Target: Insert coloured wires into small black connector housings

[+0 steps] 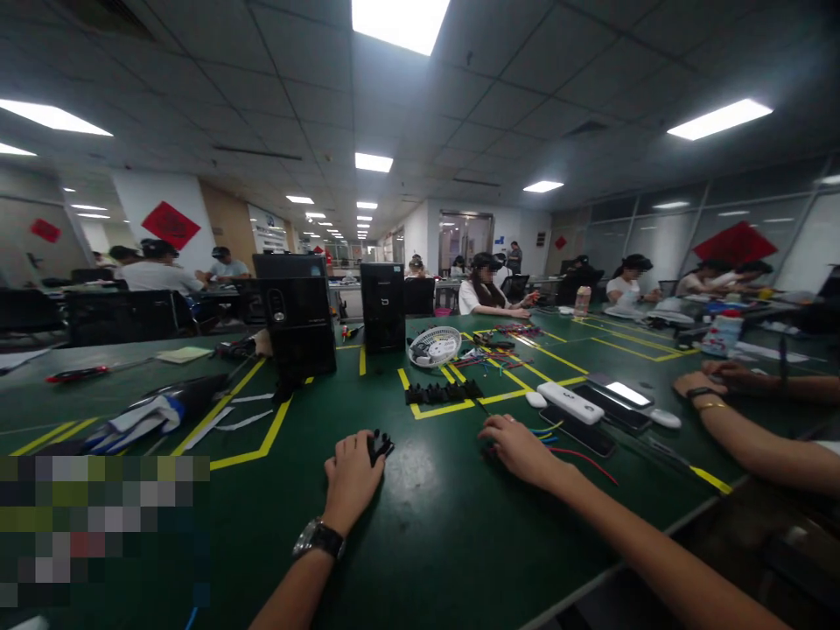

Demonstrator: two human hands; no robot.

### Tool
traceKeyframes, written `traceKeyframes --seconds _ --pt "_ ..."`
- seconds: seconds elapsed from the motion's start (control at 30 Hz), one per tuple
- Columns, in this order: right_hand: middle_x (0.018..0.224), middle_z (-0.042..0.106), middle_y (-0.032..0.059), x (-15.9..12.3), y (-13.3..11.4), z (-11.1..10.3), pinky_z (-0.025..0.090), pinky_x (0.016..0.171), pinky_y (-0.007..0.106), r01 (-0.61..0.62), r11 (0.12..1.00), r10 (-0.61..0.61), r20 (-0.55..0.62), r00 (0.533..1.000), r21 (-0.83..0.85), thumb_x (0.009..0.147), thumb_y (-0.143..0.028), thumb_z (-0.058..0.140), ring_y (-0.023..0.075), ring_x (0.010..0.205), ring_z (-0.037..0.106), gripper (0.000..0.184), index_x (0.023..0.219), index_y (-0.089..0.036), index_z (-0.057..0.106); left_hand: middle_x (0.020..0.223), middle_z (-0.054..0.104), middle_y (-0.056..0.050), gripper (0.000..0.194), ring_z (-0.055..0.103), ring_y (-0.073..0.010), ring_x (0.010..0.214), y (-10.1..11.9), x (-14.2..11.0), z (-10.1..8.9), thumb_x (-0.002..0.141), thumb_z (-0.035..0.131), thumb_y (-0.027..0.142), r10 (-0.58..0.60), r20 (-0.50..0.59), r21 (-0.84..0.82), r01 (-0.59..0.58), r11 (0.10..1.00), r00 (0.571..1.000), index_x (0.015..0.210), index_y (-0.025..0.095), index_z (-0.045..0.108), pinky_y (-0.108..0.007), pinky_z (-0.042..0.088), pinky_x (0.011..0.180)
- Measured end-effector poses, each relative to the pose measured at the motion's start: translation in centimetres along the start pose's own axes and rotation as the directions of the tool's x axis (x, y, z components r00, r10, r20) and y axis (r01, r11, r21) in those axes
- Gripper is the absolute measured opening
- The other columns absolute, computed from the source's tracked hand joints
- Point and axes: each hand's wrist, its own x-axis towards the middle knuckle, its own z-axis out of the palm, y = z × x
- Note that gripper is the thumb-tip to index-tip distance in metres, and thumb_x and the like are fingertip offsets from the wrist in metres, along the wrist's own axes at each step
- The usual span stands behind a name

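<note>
On the green table, my left hand (353, 477), with a watch on its wrist, has its fingers closed round a small black part with prongs (381, 444). To its right, my right hand (515, 448) rests low over the table with its fingers curled in; what they hold, if anything, is hidden. Yellow, green and blue wires (549, 432) show just beyond that hand, and a red wire (587, 462) curves out to its right. Ahead of both hands lies a row of black parts (443, 393) inside yellow tape.
A white basket (434, 347) and loose coloured wires (492, 359) lie farther back. Black boxes (298, 324) stand at left. A white power strip (570, 402) and phones (620, 404) sit at right, near another person's hands (705, 389). A red-handled screwdriver (79, 374) lies far left.
</note>
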Motion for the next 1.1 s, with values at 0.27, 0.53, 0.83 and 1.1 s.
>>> traceKeyframes --seconds 0.27,0.53,0.83,1.1 --pt "0.097 0.065 0.0076 0.4 -0.1 0.9 0.040 0.083 0.033 0.019 0.995 -0.018 -0.009 1.000 0.098 0.092 -0.023 0.037 0.0211 0.093 0.058 0.029 0.095 -0.022 0.066 0.118 0.047 -0.012 0.067 0.052 -0.0216 0.107 0.8 0.1 0.7 0.068 0.058 0.009 -0.014 -0.111 -0.539 -0.048 0.841 0.994 0.131 0.015 0.037 -0.033 0.038 0.095" --pt "0.071 0.058 0.0014 8.8 -9.2 2.2 0.042 0.063 0.024 0.167 0.789 -0.072 -0.181 0.981 0.591 0.093 -0.032 0.032 0.0154 0.065 0.056 0.029 0.091 -0.019 0.058 0.095 0.062 -0.008 0.049 0.061 -0.0200 0.087 -0.2 1.2 0.6 0.059 0.075 0.014 -0.181 0.117 -0.953 0.161 0.255 0.977 0.103 0.014 0.053 -0.031 0.048 0.079" --pt "0.058 0.044 -0.0035 10.1 -12.8 6.5 0.033 0.050 0.022 0.049 0.616 0.016 -0.075 0.997 0.786 0.090 -0.037 0.035 0.0118 0.053 0.042 0.028 0.079 -0.018 0.053 0.099 0.062 -0.007 0.045 0.067 -0.0184 0.083 -0.2 1.8 -0.9 0.072 0.072 0.037 -0.158 0.224 -0.946 0.176 -0.272 0.962 0.099 0.021 0.040 -0.038 0.050 0.083" --pt "0.054 0.034 -0.0095 8.6 -13.5 5.3 0.020 0.035 0.017 -0.200 0.240 0.024 0.200 0.980 0.950 0.083 -0.048 0.044 0.0053 0.037 0.026 0.031 0.084 -0.018 0.052 0.113 0.062 -0.011 0.024 0.063 -0.0162 0.083 0.8 1.9 1.1 0.088 0.050 0.037 -0.149 0.130 -0.978 0.102 -0.183 0.980 0.103 0.019 0.042 -0.024 0.046 0.062"
